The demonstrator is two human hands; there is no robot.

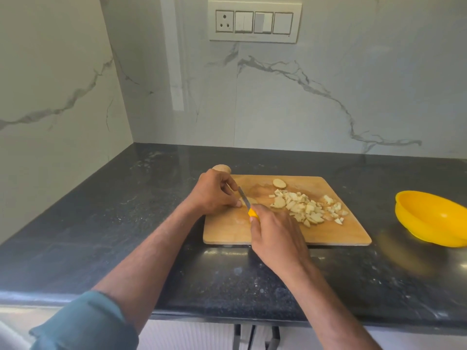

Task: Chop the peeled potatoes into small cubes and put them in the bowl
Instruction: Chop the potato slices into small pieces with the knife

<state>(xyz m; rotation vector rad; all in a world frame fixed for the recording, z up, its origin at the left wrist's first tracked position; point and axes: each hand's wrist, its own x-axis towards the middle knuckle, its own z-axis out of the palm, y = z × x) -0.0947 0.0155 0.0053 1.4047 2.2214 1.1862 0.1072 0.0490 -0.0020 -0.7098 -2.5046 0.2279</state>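
A wooden cutting board (pixel 348 231) lies on the dark counter. My left hand (pixel 214 192) holds down a piece of peeled potato (pixel 252 200) on the board's left part, fingers curled over it; the piece is mostly hidden. My right hand (pixel 275 236) grips a knife by its yellow handle (pixel 253 213), and the blade (pixel 244 197) rests across the potato piece. A pile of small potato cubes (pixel 307 208) covers the board's middle and right. One potato slice (pixel 279 183) lies near the far edge. A whole potato (pixel 222 168) sits behind my left hand. The yellow bowl (pixel 429 218) stands at the right.
The black stone counter (pixel 101 210) meets marble walls in a corner at the left and back. A switch panel (pixel 254 21) is on the back wall. The counter's front edge runs near my forearms.
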